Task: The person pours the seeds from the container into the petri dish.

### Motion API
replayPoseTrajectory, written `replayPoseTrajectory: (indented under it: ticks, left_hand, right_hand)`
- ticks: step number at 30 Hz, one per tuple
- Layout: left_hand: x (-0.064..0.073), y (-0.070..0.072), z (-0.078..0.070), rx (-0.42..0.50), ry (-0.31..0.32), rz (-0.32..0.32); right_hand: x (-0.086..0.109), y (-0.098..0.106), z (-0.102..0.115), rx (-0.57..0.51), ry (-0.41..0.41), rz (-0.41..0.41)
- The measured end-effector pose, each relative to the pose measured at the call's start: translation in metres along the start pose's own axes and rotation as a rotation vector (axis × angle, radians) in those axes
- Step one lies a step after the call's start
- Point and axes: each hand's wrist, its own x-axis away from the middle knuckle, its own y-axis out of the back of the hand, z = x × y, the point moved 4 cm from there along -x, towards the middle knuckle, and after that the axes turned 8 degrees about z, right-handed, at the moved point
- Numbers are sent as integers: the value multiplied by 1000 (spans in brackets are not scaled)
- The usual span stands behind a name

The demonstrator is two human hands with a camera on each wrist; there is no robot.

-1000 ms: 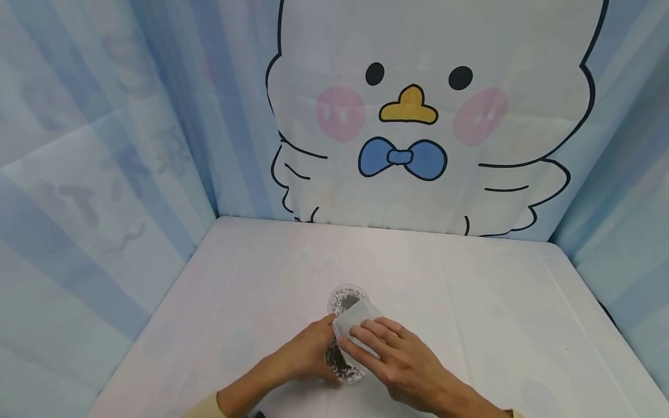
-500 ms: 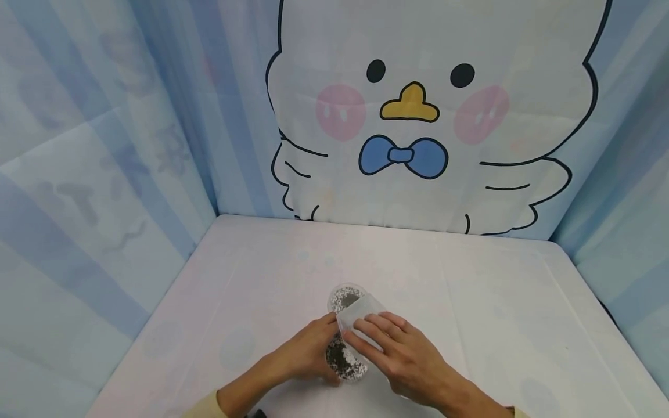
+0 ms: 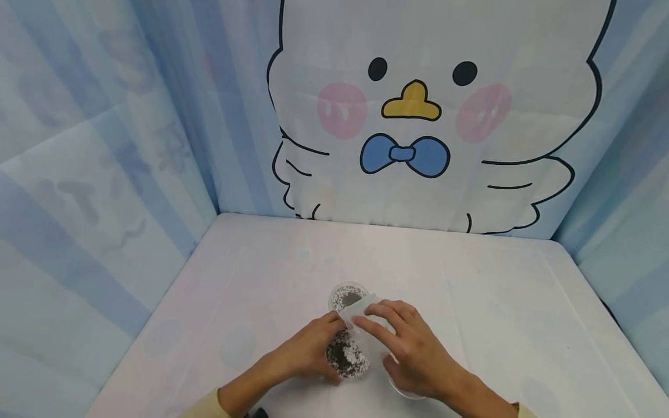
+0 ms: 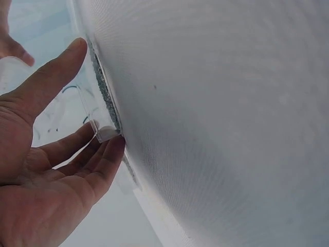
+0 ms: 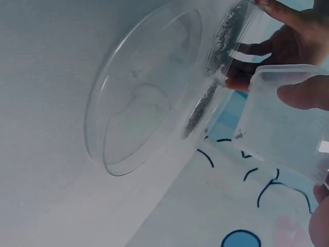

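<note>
My left hand (image 3: 313,348) grips a clear round dish (image 3: 349,359) by its sides, thumb at the near side and fingers at the far side. Dark and white granules cover its bottom. Over this dish my right hand (image 3: 418,351) holds a translucent square box (image 5: 288,128), tilted on edge. A few dark specks cling to the box near one corner in the right wrist view. Just behind stands a second round dish (image 3: 344,296), with white granules around a grey middle, partly covered by the box in the head view.
Under my right hand lies another clear round dish (image 5: 139,108) with no granules in it; only its rim shows in the head view. A small black object (image 3: 258,413) sits at the front edge. Printed curtains (image 3: 251,116) enclose the white table (image 3: 496,313).
My right hand has shifted slightly right and away, tipping the box further, and its fingers have spread. More white shows in the near dish. My left hand stays around that dish.
</note>
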Motion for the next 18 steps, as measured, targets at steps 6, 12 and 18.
replayPoseTrajectory:
  ticks: [6,12,18]
  left_hand:
    - [0,-1,0,-10,3,-4]
    - [2,-3,-1,-11,9,-16]
    - [1,-3,-1,-21,19,-14]
  right_hand:
    - [10,-1,-37,-280,-266,49]
    - [21,-3,-88,-599,-578,71]
    - [32,-12,-129,-872,-773,122]
